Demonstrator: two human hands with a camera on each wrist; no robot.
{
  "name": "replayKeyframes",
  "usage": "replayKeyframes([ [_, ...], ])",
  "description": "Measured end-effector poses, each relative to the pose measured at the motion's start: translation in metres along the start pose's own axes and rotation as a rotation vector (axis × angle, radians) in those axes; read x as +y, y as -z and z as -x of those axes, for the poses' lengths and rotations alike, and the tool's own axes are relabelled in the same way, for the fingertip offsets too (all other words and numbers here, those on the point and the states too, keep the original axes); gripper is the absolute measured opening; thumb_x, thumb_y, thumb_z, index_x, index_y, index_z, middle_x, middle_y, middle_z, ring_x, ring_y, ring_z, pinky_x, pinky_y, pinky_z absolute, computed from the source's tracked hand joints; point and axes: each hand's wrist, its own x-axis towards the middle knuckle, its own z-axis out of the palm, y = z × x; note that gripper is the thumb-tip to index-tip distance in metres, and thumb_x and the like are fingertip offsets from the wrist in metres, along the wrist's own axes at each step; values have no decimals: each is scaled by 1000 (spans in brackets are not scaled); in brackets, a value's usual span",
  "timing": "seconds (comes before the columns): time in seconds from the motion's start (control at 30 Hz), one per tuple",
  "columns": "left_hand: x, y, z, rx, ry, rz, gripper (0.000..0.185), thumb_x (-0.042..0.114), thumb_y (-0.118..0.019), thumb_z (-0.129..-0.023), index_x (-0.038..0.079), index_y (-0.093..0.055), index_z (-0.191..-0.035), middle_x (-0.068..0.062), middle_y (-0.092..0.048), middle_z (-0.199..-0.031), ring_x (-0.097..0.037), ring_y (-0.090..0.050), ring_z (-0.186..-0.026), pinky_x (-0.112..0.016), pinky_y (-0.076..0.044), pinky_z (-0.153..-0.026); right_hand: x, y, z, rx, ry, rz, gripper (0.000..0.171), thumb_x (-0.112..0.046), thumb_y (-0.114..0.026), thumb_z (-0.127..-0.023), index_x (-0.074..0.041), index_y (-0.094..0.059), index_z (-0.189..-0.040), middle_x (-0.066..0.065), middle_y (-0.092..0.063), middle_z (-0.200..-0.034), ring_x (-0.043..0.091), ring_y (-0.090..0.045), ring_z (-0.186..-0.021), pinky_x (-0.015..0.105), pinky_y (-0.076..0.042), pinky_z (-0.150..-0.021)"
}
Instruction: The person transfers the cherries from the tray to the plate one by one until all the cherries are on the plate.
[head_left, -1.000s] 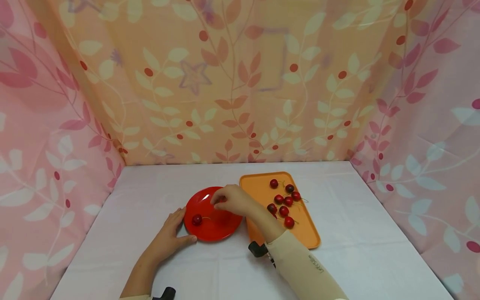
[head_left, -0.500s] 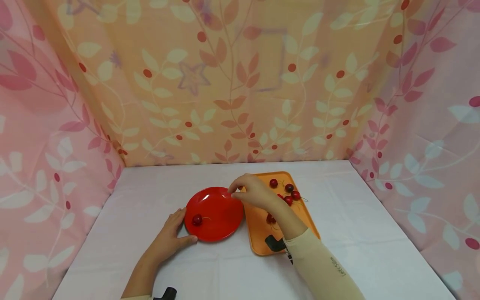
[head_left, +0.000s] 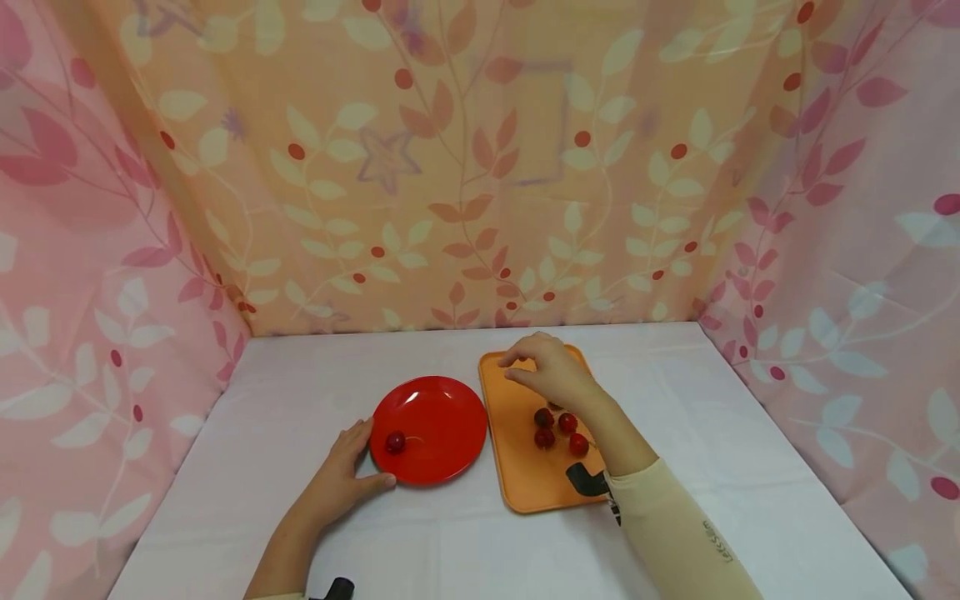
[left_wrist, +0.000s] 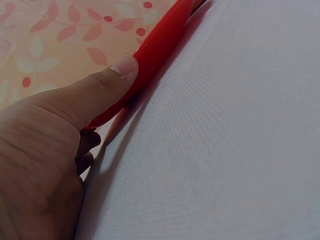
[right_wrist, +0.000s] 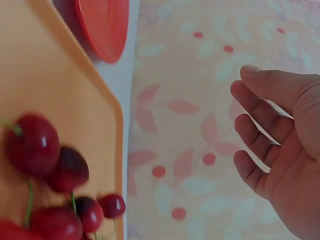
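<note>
My left hand holds the left rim of a glossy red plate, thumb and fingers spread along its edge. In the left wrist view the thumb of that hand lies against the plate's side. One dark red cherry with a stem lies on the plate. Over the far part of an orange tray hovers my right hand, fingers loosely bent and holding nothing. Several cherries lie on the tray; the hand hides others. The right wrist view shows cherries near the bare right hand.
A white cloth covers the table. Plate and tray lie side by side, the tray on the right. Floral curtains stand behind and on both sides. Black wrist mounts show at the sleeves.
My right hand has moved right from above the plate to above the tray, nothing in it. My left hand and the plate's cherry have stayed in place.
</note>
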Motion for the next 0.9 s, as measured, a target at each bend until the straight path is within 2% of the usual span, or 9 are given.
replayKeyframes([
  [0.2,0,1,0,4,2,-5,112,59,-83,-76,21,-25,-164,-11,-24,-170,-40,-10,-158,-67,-18,-119,20,21,7,67,7,-6,13,-16,-77,-93,-20,-79,-105,-3,-75,-106,22,-61,-109,47,-52,-98],
  [0.37,1,1,0,-4,10,8,112,59,-83,-76,22,-26,-164,-10,-24,-170,-39,-10,-158,-67,-17,-120,36,34,15,112,-24,4,12,-15,-77,-93,-19,-78,-104,2,-75,-107,26,-62,-110,51,-49,-103],
  [0.57,0,0,1,-14,45,17,114,61,-83,-74,24,-24,-165,-9,-23,-170,-39,-8,-158,-70,-23,-116,58,45,24,164,-66,63,12,-17,-76,-94,-18,-78,-105,5,-73,-115,30,-62,-111,54,-50,-100],
  [0.9,2,0,1,-8,47,-8,116,61,-84,-73,22,-23,-165,-11,-22,-170,-42,-9,-157,-71,-28,-114,97,57,38,191,-144,43,17,-18,-75,-95,-12,-78,-111,7,-72,-116,30,-60,-110,55,-48,-98],
])
